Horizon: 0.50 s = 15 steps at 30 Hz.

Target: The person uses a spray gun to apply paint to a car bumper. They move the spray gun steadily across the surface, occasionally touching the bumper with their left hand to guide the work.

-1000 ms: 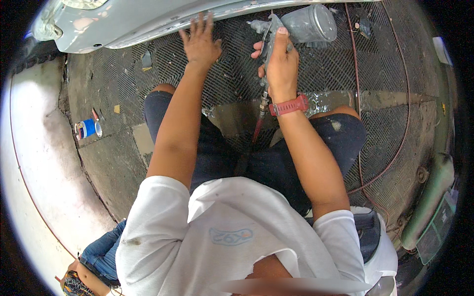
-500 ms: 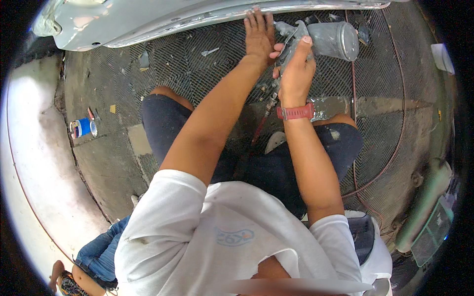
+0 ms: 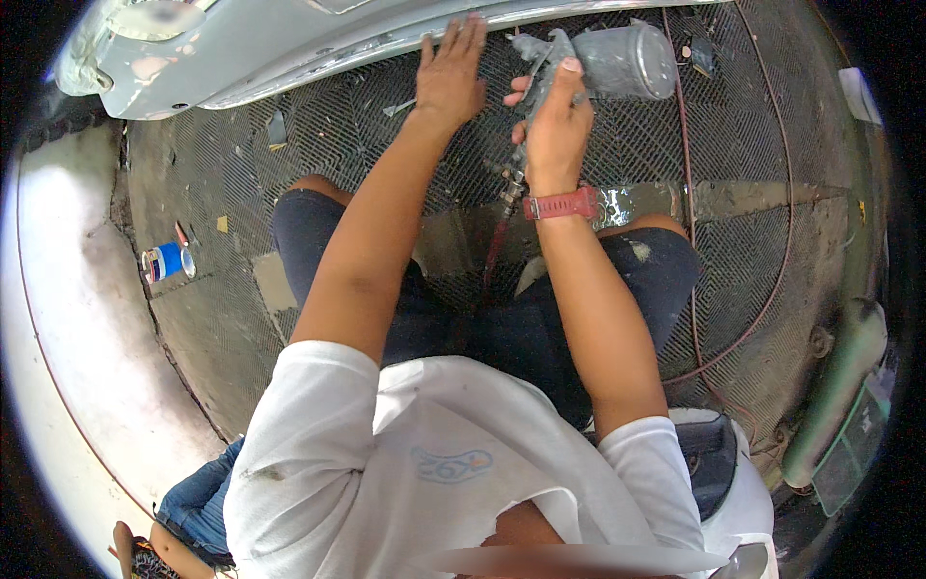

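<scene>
A pale grey car body panel (image 3: pixel 260 48) spans the top of the view, its lower edge running up to the right. My left hand (image 3: pixel 451 82) is open, fingers spread, with its fingertips at that edge. To its right, my right hand (image 3: pixel 559 121) is closed round the handle of a spray gun (image 3: pixel 625 60). The gun is tilted, its grey cup lying to the right and its nozzle end toward the panel. From the bottom of the handle a red air hose (image 3: pixel 497 249) runs down between my knees. A red watch (image 3: pixel 561 204) is on my right wrist.
The floor (image 3: pixel 357 135) is dark and ribbed, with scattered scraps. A blue can (image 3: pixel 166 261) lies at the left. More red hose (image 3: pixel 687 145) curves across the right side. At lower left, another person's jeans (image 3: pixel 203 492) show beside a whitish surface (image 3: pixel 77 289).
My left hand has slid left along the panel edge, apart from the spray gun now. My right hand has carried the gun slightly left and up. The whole view has shifted a little.
</scene>
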Each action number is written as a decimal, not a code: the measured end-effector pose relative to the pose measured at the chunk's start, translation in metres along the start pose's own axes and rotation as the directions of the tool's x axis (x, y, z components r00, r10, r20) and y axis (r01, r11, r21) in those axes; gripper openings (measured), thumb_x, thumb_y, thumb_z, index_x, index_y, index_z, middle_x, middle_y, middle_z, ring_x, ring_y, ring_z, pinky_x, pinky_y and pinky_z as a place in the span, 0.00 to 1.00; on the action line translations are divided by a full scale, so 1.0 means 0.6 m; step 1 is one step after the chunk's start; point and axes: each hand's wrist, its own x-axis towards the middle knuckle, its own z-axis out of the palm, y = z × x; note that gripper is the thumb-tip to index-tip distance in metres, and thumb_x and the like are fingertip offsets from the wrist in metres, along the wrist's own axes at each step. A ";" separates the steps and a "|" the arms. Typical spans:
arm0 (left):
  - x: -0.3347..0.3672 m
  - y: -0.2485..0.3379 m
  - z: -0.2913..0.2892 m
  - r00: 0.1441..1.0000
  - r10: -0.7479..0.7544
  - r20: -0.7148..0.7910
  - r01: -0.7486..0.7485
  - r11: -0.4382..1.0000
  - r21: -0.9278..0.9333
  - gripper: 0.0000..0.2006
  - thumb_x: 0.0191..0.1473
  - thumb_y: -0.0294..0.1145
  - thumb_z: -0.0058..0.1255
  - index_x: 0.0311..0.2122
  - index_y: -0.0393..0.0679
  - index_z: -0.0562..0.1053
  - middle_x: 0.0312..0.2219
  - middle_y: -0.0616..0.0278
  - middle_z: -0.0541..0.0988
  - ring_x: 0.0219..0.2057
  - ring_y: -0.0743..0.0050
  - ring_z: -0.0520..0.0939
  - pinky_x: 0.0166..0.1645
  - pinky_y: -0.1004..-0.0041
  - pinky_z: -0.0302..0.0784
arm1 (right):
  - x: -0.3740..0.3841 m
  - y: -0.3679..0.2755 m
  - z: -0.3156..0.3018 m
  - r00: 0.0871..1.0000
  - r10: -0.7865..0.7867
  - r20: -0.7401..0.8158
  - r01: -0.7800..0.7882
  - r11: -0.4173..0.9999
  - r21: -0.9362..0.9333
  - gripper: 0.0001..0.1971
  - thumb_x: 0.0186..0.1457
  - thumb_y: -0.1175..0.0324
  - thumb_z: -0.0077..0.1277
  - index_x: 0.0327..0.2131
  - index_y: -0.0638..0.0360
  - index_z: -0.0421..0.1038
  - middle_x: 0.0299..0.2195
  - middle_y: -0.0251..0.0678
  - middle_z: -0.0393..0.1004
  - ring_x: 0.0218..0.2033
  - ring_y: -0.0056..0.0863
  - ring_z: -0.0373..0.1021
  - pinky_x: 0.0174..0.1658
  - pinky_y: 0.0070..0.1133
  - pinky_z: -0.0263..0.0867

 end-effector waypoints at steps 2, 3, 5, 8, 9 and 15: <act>-0.038 -0.015 -0.023 0.999 -0.047 0.004 0.047 0.998 -0.049 0.51 0.58 0.38 0.65 0.81 0.47 0.49 0.80 0.54 0.52 0.81 0.51 0.50 0.81 0.40 0.45 | -0.001 0.001 0.003 1.000 0.004 0.000 -0.004 0.999 0.036 0.33 0.76 0.38 0.40 0.47 0.65 0.75 0.32 0.38 0.81 0.26 0.23 0.76 0.18 0.20 0.66; -0.051 -0.015 -0.027 0.996 -0.090 0.012 0.090 0.996 0.007 0.51 0.58 0.40 0.66 0.81 0.45 0.49 0.80 0.53 0.51 0.81 0.50 0.50 0.81 0.40 0.45 | 0.001 0.001 0.003 1.000 0.015 0.026 -0.015 1.000 0.022 0.32 0.77 0.38 0.40 0.48 0.64 0.75 0.34 0.38 0.81 0.27 0.22 0.77 0.18 0.20 0.66; -0.066 -0.008 -0.033 0.980 -0.194 0.042 0.188 0.975 0.118 0.52 0.58 0.43 0.67 0.80 0.42 0.49 0.80 0.51 0.51 0.81 0.49 0.50 0.81 0.41 0.45 | 0.000 0.000 0.001 1.000 0.005 0.013 -0.005 0.999 0.034 0.32 0.77 0.39 0.40 0.48 0.64 0.75 0.34 0.38 0.81 0.27 0.22 0.77 0.18 0.20 0.66; -0.046 0.023 -0.019 0.990 -0.138 0.014 0.137 0.988 0.077 0.54 0.58 0.45 0.67 0.80 0.38 0.48 0.79 0.47 0.51 0.81 0.46 0.50 0.81 0.42 0.44 | 0.000 -0.003 -0.001 1.000 0.009 -0.006 -0.008 0.999 0.031 0.33 0.77 0.38 0.38 0.51 0.65 0.75 0.35 0.39 0.81 0.30 0.24 0.78 0.18 0.20 0.66; -0.031 0.034 -0.011 0.995 -0.092 0.026 0.089 0.990 0.106 0.56 0.56 0.49 0.68 0.80 0.39 0.47 0.79 0.43 0.50 0.80 0.44 0.49 0.81 0.42 0.43 | -0.001 -0.005 -0.003 1.000 0.011 -0.009 -0.011 1.000 0.027 0.34 0.77 0.38 0.37 0.51 0.65 0.75 0.35 0.40 0.81 0.32 0.25 0.79 0.19 0.20 0.66; 0.090 0.094 0.057 0.995 0.083 -0.062 -0.084 0.996 -0.008 0.56 0.55 0.48 0.66 0.80 0.41 0.48 0.80 0.44 0.47 0.80 0.41 0.50 0.82 0.47 0.46 | -0.005 -0.016 -0.017 0.996 -0.022 -0.090 0.024 0.999 0.023 0.35 0.77 0.37 0.37 0.49 0.66 0.74 0.36 0.40 0.81 0.32 0.25 0.79 0.19 0.20 0.67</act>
